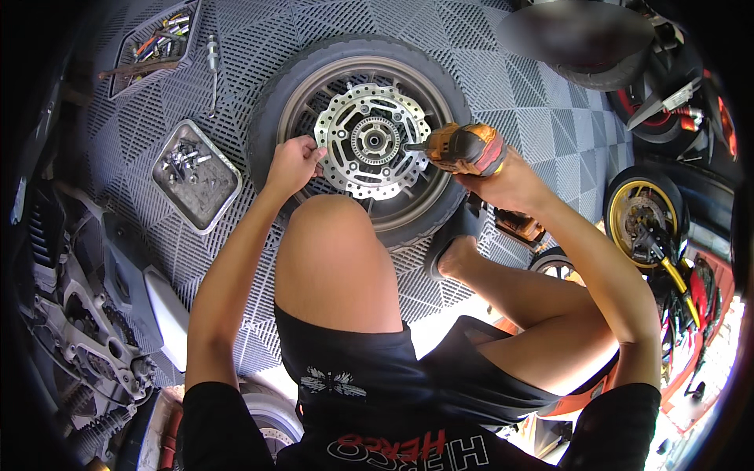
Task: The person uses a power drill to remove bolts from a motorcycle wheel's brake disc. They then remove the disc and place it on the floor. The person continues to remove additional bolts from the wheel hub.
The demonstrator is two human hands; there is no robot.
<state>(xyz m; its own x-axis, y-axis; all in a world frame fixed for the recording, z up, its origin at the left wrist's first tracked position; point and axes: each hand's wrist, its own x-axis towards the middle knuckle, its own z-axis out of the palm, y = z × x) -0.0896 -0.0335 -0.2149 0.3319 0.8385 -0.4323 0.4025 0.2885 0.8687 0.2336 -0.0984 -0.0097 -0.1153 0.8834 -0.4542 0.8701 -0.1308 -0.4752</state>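
A motorcycle wheel (292, 72) with a black tyre and bronze-grey rim lies flat on the floor in front of me. On its hub sits a silver, wavy-edged brake disc (342, 100) with many small holes. My left hand (295, 165) pinches the left edge of that disc, fingers closed. An orange and black cordless impact driver (463, 147) is gripped in my right hand (509, 182). Its nose points left, with the tip over the disc's right side near the bolt ring; whether it sits on a bolt I cannot make out.
Left of the wheel, a metal tray (221, 213) holds loose bolts. A tool basket (190, 56) stands beyond it, beside a ratchet (213, 74). Motorcycle parts (86, 314) crowd the left. On the right are a gold-rimmed wheel (644, 216) and parked motorcycles (667, 118).
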